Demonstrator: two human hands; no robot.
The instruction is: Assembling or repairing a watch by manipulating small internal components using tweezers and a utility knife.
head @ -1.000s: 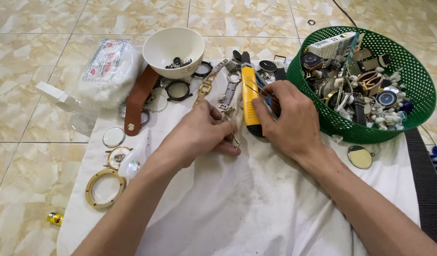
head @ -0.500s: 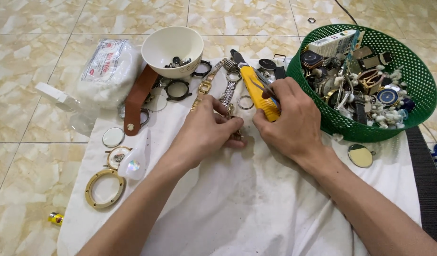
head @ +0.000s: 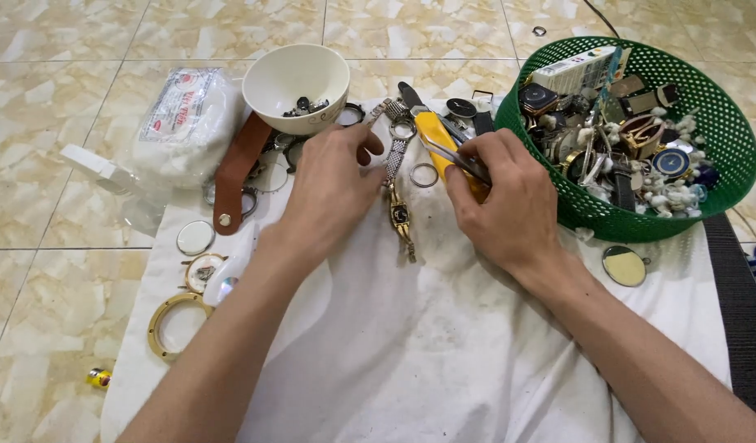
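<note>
The wristwatch (head: 400, 215) is lying on the white cloth (head: 411, 353), which is spread over the tiled floor, and it is sitting between the two hands. Its long axis is running nearly straight away from the person, tilted slightly: the metal mesh strap is extending toward the far edge, and the square gold case with a dark dial is facing up at the near end, with a short gold strap section trailing toward the person.

The left hand (head: 329, 193) is resting palm down just left of the watch, fingers curled loosely, fingertips reaching toward the strap's far portion; whether they are touching it cannot be told. It is holding nothing visible.

The right hand (head: 509, 205) is lying just right of the watch, closed around the yellow-handled tool (head: 431, 131) together with slim metal tweezers (head: 456, 156), whose tips are pointing away and to the left. The tool's long axis is running roughly parallel to the watch strap, just beside it.

Both hands are about equally near the watch; the left is closer to the strap, the right to the case.

A loose metal ring (head: 424, 175) is lying between strap and tool. The white bowl (head: 296, 82) is standing beyond the left hand, and the green basket (head: 722, 197) of watch parts is standing beside the right hand.
</note>
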